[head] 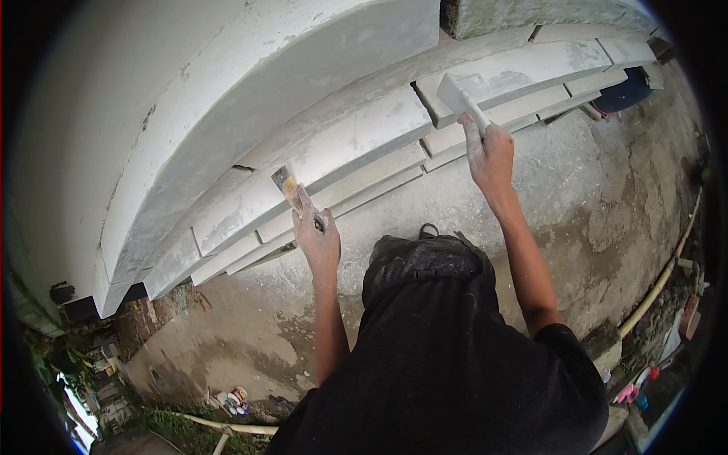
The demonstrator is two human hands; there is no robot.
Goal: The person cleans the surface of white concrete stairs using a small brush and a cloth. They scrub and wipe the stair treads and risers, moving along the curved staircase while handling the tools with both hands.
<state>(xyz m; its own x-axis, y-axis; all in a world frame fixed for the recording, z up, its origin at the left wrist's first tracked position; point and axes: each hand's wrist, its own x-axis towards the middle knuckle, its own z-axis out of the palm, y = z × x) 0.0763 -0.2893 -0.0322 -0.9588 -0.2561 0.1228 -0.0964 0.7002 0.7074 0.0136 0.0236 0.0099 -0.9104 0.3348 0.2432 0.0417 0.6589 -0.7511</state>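
My left hand (317, 236) is closed around a narrow putty knife (289, 186), its blade stained yellow and grey and pointing up and away. My right hand (492, 154) grips a wide, plaster-coated filling knife (453, 95) by its pale handle. The wide blade overlaps the edge of a white-skimmed slab (523, 68); whether it touches the surface, I cannot tell. Beneath the narrow blade runs another white slab (364, 136) of the stepped moulding, streaked with grey patches. Pale residue coats the fingers of both hands.
A large curved white ledge (273, 96) projects above the moulding. Dark gaps (424, 104) separate the slabs. Below lies a stained concrete floor (574, 227). A dark round tub (624, 94) stands far right. A yellowish pipe (654, 298) edges the floor; small containers (236, 400) lie lower left.
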